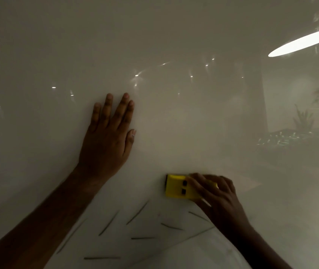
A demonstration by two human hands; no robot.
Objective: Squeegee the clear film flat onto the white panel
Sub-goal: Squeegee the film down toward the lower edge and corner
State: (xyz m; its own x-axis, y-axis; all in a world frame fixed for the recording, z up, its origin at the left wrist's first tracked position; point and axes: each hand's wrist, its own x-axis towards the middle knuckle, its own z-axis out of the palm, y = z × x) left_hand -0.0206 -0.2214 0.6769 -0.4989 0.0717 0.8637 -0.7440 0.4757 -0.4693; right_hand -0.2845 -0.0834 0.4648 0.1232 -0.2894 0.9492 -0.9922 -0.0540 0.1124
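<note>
Left hand (pixel 109 136) flat, right hand (pixel 216 197) gripping

White panel (pixel 38 55), glossy, fills the view. Clear film (pixel 145 226) lies on it, dark crease lines low centre. Left hand (pixel 106 138) flat on it; yellow squeegee (pixel 178 189) pressed against it, under right hand (pixel 218 197).

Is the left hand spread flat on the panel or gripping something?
Spread flat: the left hand lies palm-down on the white panel, fingers extended, holding nothing.

Dim; lamp glare (pixel 296 43) top right; slight blur.
</note>
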